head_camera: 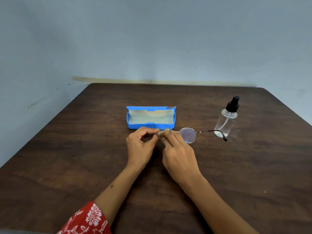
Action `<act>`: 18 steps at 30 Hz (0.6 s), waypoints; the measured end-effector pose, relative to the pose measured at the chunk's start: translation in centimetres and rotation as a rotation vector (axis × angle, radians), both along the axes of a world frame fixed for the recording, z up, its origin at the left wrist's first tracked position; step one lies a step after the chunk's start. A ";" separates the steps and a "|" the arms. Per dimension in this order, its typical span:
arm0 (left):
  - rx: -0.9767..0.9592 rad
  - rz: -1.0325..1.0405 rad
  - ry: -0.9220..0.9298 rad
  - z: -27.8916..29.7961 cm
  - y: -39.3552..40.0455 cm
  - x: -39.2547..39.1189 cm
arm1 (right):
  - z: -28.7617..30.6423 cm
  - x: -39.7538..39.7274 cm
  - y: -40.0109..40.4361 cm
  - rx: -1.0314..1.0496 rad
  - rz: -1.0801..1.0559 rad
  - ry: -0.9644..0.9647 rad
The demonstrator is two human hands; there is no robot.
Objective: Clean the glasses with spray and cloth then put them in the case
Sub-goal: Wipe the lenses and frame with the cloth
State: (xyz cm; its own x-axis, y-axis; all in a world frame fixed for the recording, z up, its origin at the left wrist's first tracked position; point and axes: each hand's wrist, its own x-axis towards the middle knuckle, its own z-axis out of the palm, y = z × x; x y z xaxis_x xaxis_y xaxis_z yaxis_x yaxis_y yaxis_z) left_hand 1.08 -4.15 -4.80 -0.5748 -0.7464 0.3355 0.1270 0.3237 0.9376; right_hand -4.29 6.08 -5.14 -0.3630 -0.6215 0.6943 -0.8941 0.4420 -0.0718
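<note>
Our left hand [141, 147] pinches the glasses [187, 135] at the frame's end; our right hand [179, 156] pinches a yellowish cloth [164, 132] on the near lens. Beyond our fingertips sits the open blue case [150, 117], the spray bottle [226, 119] to their right, on a dark wooden table [67, 166] against a grey-blue wall [152, 39].

We see a table [67, 157] of dark wood with visible grain and a dull sheen. The case [150, 126] looks like matt blue plastic, lined inside with a pale, soft-looking fabric. The glasses [187, 135] have a thin, shiny metal frame and glossy lenses — the temple tips look dark plastic. The spray bottle [225, 121] is clear, smooth plastic with a black cap.
</note>
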 end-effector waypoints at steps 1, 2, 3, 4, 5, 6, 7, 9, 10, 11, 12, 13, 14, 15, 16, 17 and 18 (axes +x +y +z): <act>0.008 -0.003 0.000 -0.1 0.0 0.0 | 0.0 0.2 0.1 -0.007 0.026 0.014; 0.012 -0.005 0.001 -0.1 -0.1 0.1 | -0.1 0.3 0.2 -0.012 0.043 0.026; 0.011 -0.006 0.001 -0.1 0.0 0.1 | 0.0 0.2 0.2 -0.017 0.040 0.033; 0.006 -0.007 0.000 0.0 0.0 0.1 | 0.1 0.0 0.2 -0.019 0.020 0.030; -0.003 -0.010 -0.004 0.0 0.1 0.1 | 0.2 -0.2 0.1 -0.019 -0.011 0.021; -0.014 -0.012 -0.008 0.1 0.1 0.1 | 0.3 -0.4 -0.1 -0.017 -0.036 0.007; -0.023 -0.014 -0.011 0.1 0.2 0.1 | 0.3 -0.5 -0.2 -0.016 -0.048 -0.009; -0.016 -0.010 -0.013 0.2 0.2 0.1 | 0.3 -0.4 -0.2 -0.015 -0.040 -0.024; -0.008 -0.006 -0.011 0.1 0.1 0.0 | 0.1 -0.2 -0.1 -0.020 -0.026 -0.020; -0.001 -0.003 -0.007 0.1 0.1 0.0 | 0.0 0.0 0.0 -0.026 -0.007 -0.012; 0.005 -0.001 -0.005 0.0 0.0 0.0 | 0.0 0.2 0.1 -0.032 0.012 -0.002; 0.010 -0.001 -0.006 0.0 0.0 0.0 | -0.1 0.3 0.1 -0.035 0.022 0.007; 0.013 -0.001 -0.008 0.0 0.0 0.0 | 0.0 0.2 0.1 -0.035 0.018 0.011; 0.012 -0.001 -0.009 0.0 0.0 0.0 | 0.1 0.1 0.0 -0.033 -0.004 0.009; 0.006 -0.001 -0.009 0.0 0.0 -0.1 | 0.2 -0.1 -0.1 -0.032 -0.033 0.004; -0.004 -0.001 -0.008 0.0 0.0 -0.1 | 0.3 -0.3 -0.2 -0.033 -0.055 0.000; -0.014 0.000 -0.007 0.0 0.0 -0.1 | 0.3 -0.5 -0.3 -0.037 -0.063 -0.002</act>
